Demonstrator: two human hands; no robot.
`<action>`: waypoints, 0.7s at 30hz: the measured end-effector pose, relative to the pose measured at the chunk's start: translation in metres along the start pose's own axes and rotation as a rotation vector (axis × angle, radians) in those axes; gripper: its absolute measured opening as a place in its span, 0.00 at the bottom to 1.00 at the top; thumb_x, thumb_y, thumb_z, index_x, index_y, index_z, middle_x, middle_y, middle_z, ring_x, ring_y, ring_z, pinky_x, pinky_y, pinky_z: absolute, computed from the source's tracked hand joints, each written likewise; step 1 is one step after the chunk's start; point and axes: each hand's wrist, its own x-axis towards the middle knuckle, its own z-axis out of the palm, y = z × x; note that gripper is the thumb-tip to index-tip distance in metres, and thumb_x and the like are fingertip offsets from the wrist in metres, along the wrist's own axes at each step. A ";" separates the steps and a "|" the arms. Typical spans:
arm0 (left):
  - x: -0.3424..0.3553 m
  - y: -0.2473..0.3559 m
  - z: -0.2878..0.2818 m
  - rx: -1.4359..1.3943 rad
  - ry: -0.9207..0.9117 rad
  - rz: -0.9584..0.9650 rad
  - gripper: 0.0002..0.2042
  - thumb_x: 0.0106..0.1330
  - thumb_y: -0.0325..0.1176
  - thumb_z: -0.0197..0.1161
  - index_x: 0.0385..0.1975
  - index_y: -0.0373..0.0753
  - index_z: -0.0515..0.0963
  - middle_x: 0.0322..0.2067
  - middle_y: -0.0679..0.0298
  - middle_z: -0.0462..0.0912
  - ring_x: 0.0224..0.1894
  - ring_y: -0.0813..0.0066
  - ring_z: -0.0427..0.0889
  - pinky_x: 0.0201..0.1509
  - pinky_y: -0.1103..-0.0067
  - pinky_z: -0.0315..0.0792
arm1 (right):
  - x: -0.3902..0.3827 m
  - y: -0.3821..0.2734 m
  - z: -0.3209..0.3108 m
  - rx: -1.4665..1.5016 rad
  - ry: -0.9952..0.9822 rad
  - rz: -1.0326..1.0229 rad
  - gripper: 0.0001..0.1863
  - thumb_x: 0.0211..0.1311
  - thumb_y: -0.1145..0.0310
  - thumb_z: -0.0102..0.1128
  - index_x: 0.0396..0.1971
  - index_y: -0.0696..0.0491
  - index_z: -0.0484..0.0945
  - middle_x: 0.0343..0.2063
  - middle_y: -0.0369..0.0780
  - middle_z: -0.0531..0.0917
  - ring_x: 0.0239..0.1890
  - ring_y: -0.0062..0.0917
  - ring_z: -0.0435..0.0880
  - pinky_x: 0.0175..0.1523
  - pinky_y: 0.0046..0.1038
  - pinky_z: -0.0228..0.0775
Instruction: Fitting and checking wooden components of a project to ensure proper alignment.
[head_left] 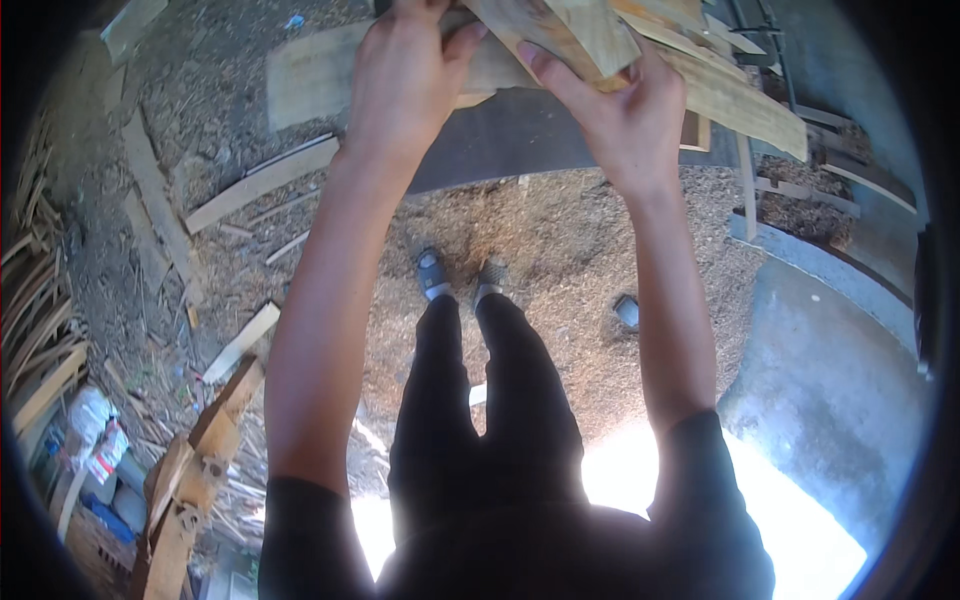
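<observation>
Sawdust floor [560, 240]; wood [593, 35] at top centre, clasped by right grip [635, 115].
Lopsided support could let the wood tip or slip; rough edges might shed splinters. Both forearms [325, 320] reach up-frame; right thumb [550, 75] pressed against it; left grip [408, 90] cut by frame edge, hold unclear.

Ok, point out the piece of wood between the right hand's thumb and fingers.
It's the thick block at the top; the right hand spans it, while the floor planks lie untouched.
</observation>
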 end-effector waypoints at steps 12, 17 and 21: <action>-0.003 0.009 -0.005 0.194 -0.020 -0.031 0.34 0.73 0.47 0.66 0.72 0.38 0.63 0.61 0.53 0.81 0.56 0.56 0.86 0.57 0.64 0.83 | 0.042 0.174 -0.089 0.696 0.528 0.278 0.24 0.63 0.61 0.72 0.56 0.56 0.80 0.52 0.38 0.86 0.55 0.23 0.83 0.61 0.32 0.72; -0.004 -0.006 -0.006 0.242 0.010 0.005 0.33 0.72 0.49 0.66 0.71 0.39 0.65 0.61 0.51 0.82 0.56 0.55 0.86 0.56 0.63 0.83 | 0.044 0.167 -0.078 0.677 0.495 0.279 0.26 0.62 0.61 0.72 0.57 0.57 0.79 0.55 0.38 0.84 0.59 0.23 0.79 0.67 0.31 0.65; -0.003 -0.019 -0.008 0.441 0.146 0.205 0.28 0.69 0.52 0.69 0.62 0.39 0.79 0.61 0.54 0.81 0.59 0.55 0.84 0.57 0.66 0.81 | 0.045 0.176 -0.079 0.685 0.425 0.282 0.27 0.62 0.60 0.73 0.56 0.60 0.80 0.56 0.39 0.83 0.60 0.23 0.78 0.69 0.29 0.62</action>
